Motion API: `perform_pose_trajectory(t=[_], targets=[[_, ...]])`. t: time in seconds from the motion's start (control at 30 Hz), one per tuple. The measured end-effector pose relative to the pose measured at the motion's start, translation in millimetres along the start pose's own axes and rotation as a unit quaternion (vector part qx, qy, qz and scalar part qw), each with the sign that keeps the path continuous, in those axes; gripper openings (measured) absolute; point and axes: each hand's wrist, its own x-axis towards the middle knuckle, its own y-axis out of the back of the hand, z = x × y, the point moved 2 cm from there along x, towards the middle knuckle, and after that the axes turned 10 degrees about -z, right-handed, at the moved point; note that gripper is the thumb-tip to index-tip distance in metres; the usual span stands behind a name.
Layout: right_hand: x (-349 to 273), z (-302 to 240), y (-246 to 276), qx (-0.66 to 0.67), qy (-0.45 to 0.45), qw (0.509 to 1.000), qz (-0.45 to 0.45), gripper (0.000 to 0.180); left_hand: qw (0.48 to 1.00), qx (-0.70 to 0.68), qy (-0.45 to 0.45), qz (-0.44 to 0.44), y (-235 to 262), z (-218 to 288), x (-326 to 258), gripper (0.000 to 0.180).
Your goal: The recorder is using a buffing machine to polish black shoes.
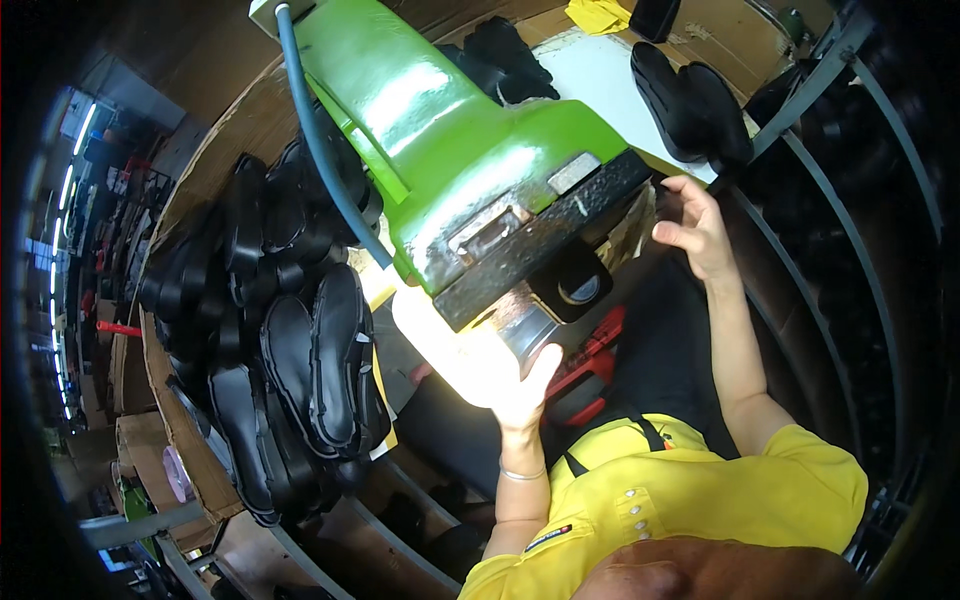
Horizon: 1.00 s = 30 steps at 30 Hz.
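A green machine head with a black metal front reaches in from the top and covers its own work area. My left hand is beneath its near left corner, washed out by strong lamp light. The thumb stands out toward the machine, but glare swallows the fingers, so whether they grip anything cannot be told. At the machine's right end is my right hand, thumb and forefinger apart with a gap between them. Their tips are close to the machine's edge, where a pale brownish surface shows; contact is unclear.
Black shoe soles are piled in a cardboard box on my left. More soles lie at the back right beside a white board. A blue hose runs down the machine. Grey metal rails flank my right side.
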Motion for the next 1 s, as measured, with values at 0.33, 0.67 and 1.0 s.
perform_pose_trajectory(t=[0.33,0.67,1.0], targets=[[-30.8,18.2,-49.6,0.023,-0.025,0.998,-0.057,0.040,0.975,-0.216,-0.014,0.056,49.2,31.4,5.1,0.047],[-15.4,21.4,-82.0,0.015,-0.005,0.997,-0.077,0.042,0.978,-0.185,0.081,0.053,78.2,11.6,-38.1,0.059],[-7.4,6.9,-69.5,0.019,0.018,0.994,-0.105,0.048,0.986,0.048,0.114,-0.115,100.4,27.2,-10.8,0.019]])
